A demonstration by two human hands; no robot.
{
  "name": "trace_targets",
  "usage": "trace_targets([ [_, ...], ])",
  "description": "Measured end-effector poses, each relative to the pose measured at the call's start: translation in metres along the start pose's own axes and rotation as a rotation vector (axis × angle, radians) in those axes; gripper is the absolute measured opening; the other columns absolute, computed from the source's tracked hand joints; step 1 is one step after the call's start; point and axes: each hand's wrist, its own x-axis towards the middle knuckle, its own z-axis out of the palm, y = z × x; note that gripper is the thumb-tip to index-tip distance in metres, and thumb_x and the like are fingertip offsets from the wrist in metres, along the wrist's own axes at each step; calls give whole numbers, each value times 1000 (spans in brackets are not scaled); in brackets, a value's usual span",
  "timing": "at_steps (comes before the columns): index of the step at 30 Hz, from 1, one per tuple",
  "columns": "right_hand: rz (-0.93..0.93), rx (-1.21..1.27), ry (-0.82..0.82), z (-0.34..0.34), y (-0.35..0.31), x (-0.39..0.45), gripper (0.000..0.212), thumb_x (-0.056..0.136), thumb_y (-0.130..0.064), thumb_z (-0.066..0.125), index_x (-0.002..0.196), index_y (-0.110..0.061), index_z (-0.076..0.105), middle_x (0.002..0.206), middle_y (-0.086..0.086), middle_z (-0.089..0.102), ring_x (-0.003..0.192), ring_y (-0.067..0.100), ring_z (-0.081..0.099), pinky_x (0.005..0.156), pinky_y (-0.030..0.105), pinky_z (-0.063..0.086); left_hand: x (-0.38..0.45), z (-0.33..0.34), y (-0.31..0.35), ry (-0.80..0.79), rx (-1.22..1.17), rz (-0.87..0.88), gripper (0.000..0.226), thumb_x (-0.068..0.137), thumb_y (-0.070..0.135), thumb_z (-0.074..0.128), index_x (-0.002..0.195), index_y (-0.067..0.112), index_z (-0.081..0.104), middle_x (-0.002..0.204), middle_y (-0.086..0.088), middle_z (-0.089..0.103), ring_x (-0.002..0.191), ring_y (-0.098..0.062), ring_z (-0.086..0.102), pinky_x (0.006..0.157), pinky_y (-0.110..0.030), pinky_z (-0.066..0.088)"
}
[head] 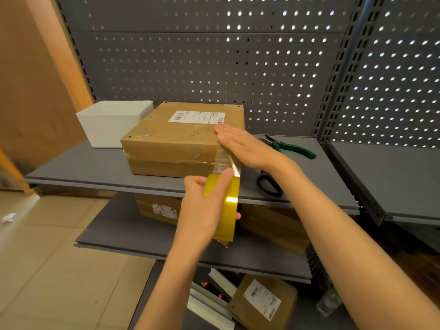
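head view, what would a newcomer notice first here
The yellow tape roll stands out at centre, gripped by the left hand, with clear tape running up to the cardboard box on the upper shelf. The right hand lies flat on the box's right edge; green-handled pliers lie on the shelf behind it.

The person's left hand [202,210] and right hand [245,146] are bare; both slim forearms [345,222] show uncovered as far as the view reaches.

left hand [202,210] grips tape roll [227,208] | right hand [245,146] flat on box [176,139]
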Motion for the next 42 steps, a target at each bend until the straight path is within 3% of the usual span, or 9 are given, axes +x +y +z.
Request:
trace_targets([
  [4,13,5,29,2,-1,-1,47,104,-26,18,149,-12,16,157,0,10,145,11,4,112,21,1,11,0,3,164,239,200,38,83,47,60,106,25,38,89,5,49,79,-8,51,60,-23,35],
  [15,35,-117,28,-1,-11,-7,49,104,-29,15,149,-8,11,158,4,6,145,16,0,113,23,1,32,5,5,125,398,180,27,85,37,61,104,20,50,113,-5,53,96,-15,49,75,-27,36],
  [19,64,11,161,-3,-5,-21,51,103,-33,19,149,-11,13,157,2,9,145,15,3,113,24,3,33,5,6,139,397,182,32,85,35,60,109,15,52,111,-5,55,95,-15,50,74,-26,36],
  [21,100,71,288,-6,2,-31,49,103,-34,24,148,-15,22,154,1,23,144,17,15,113,30,15,34,5,6,145,399,182,32,86,34,59,111,14,55,111,-5,56,96,-15,51,74,-27,37],
  [26,297,-82,391,-9,27,-64,31,97,-31,44,117,-12,58,116,6,61,103,22,57,82,35,47,39,5,4,150,356,176,29,87,31,59,107,10,62,102,-1,61,76,-4,48,56,-19,34],
  [30,381,-215,269,-2,33,-85,27,89,-33,60,94,-6,62,89,7,60,81,21,55,63,27,41,40,3,3,150,280,158,24,88,27,59,101,8,67,79,10,56,70,-1,47,61,-24,35],
  [34,437,-297,224,5,33,-90,32,88,-37,60,99,-7,54,84,4,49,76,20,45,49,22,26,42,7,6,143,311,142,19,88,25,59,101,12,65,79,12,52,71,0,45,69,-25,34],
  [37,475,-326,233,10,32,-88,30,92,-34,55,101,-6,53,89,8,48,74,20,43,50,23,25,44,5,9,137,325,128,19,87,26,61,98,12,68,81,9,57,80,-9,50,73,-28,36],
  [42,523,-247,178,7,40,-81,35,96,-26,48,67,-13,35,71,3,42,60,16,40,45,22,22,45,0,14,114,354,119,13,86,28,62,91,19,71,93,4,63,92,-15,53,77,-29,38],
])
